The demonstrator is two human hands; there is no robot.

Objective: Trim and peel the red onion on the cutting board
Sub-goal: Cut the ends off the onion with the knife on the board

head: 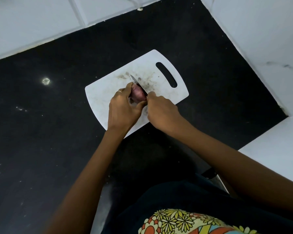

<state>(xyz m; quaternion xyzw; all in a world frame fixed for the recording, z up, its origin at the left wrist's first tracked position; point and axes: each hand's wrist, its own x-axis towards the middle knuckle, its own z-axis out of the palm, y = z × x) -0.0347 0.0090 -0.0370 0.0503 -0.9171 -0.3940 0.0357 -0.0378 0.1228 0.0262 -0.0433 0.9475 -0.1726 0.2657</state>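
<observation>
Onion [137, 94] sits on the board [162, 76], knife [139, 85] seemingly just behind.

Purple-red onion [138, 95], white cutting board [108, 92], black counter [41, 132], white tiles [32, 19], floral-patterned garment [184, 222]

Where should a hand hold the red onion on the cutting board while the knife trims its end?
Grip the red onion around its rounded middle, coming from the near left side, as the left hand does. The knife blade crosses its far right end, so fingers are probably safest on the body behind the blade. The right hand holds the knife over the cutting board.
</observation>
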